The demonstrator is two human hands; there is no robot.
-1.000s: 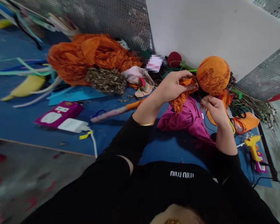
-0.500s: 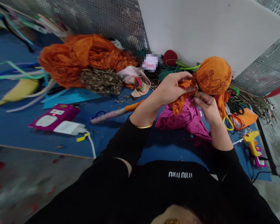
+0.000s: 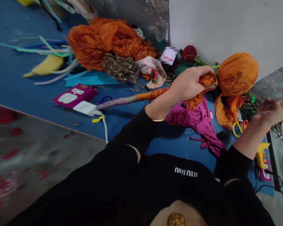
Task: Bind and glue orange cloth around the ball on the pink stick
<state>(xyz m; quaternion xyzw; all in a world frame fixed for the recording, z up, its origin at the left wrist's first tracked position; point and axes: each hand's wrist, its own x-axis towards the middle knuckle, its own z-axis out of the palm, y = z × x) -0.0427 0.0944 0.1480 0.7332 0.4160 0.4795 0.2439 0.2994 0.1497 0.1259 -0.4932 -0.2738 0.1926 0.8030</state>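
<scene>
My left hand (image 3: pixel 191 82) is closed around bunched orange cloth (image 3: pixel 195 102), just left of a round ball wrapped in patterned orange cloth (image 3: pixel 238 74). The cloth joins the ball at a gathered neck. Raised to the right of the ball, my right hand (image 3: pixel 270 111) is blurred, its fingers curled; whether they hold anything cannot be made out. Magenta cloth (image 3: pixel 195 119) lies on the blue table below my left hand. A stick wrapped in orange and pale material (image 3: pixel 145 96) passes behind my left forearm.
Heaped orange cloth (image 3: pixel 108 40), a dry brown bundle (image 3: pixel 121 69) and a yellow piece (image 3: pixel 46 65) lie to the left. A purple box with a white plug (image 3: pixel 72 95) is near the front edge. Scissors (image 3: pixel 237 128) and a yellow glue gun (image 3: pixel 262 153) are at the right.
My right hand has left the gathered neck and moved away to the right. My left hand still grips the orange cloth. The view has shifted, so the table things appear further right.
</scene>
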